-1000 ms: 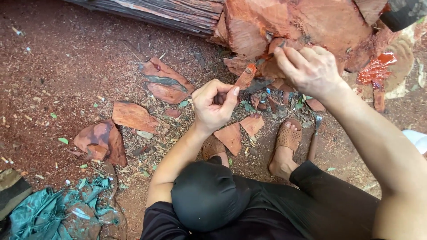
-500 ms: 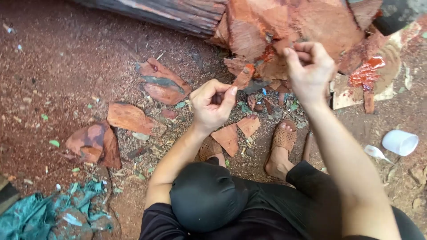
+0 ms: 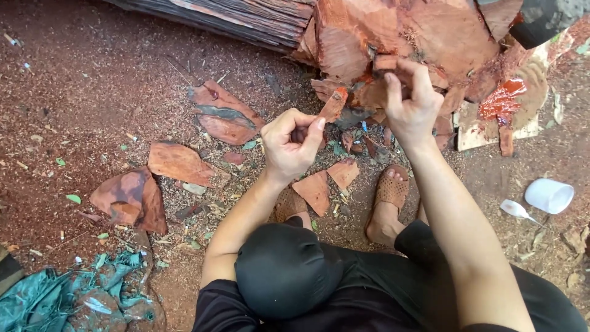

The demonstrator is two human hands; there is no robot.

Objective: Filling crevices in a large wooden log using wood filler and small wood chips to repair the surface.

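ground (image 3: 92,74): red earth, sawdust, chips | log (image 3: 233,18) top | green tarp (image 3: 37,301) lower left | even daylight

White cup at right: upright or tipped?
Tipped. The white cup lies on its side on the dirt ground, its round end facing sideways, beside a white spoon.
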